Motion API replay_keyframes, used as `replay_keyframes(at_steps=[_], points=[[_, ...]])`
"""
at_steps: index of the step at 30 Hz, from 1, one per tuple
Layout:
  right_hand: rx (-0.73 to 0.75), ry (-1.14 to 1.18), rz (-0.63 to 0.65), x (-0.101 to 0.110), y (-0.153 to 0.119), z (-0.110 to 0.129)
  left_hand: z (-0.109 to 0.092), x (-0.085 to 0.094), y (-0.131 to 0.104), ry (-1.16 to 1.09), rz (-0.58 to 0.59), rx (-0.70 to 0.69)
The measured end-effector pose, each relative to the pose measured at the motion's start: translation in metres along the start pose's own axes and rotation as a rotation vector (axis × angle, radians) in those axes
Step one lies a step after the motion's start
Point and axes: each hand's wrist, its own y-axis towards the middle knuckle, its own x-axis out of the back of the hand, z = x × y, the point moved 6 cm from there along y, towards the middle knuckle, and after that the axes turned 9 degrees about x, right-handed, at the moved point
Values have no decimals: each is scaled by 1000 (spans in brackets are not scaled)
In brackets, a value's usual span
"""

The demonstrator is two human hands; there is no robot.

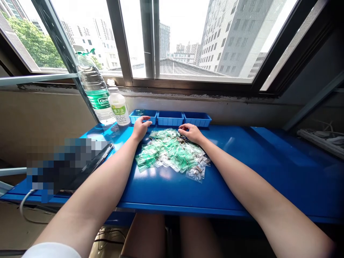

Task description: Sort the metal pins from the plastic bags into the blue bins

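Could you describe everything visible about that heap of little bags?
The heap of little bags looks like thin, shiny plastic, some green, some clear, with small metallic-looking pieces among them. The bags lie overlapped on the blue table, before three blue bins. The right hand is at the heap's far right; contact is unclear.

Grn & clear plastic bags (172, 154), messy heap on blue tbl (242, 168), dark pcs (184, 139) nr far edge

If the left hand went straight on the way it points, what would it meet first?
Probably the left bin: the left hand overlaps it in view, though depth and height are unclear.
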Motion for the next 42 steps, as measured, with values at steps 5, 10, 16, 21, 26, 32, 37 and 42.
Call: replay_keyframes(at_steps=[5,10,16,21,26,32,37,42], points=[[10,-90,186,-6,-1,7,1,-16,-4,177,204,-19],[-50,-186,342,-11,-1,10,2,-25,-7,388,269,-47],[-16,-115,309,-11,0,5,0,-28,-10,500,292,-66],[18,23,215,-7,2,1,0,-29,-11,543,307,-103],[-18,138,178,-5,3,-1,-2,-30,-13,567,314,-118],[-17,156,165,-9,4,-4,-4,-31,-15,597,319,-122],[72,105,220,-13,5,-1,-4,-32,-15,608,321,-136],[31,100,238,-12,6,0,-2,-31,-14,601,318,-127]])
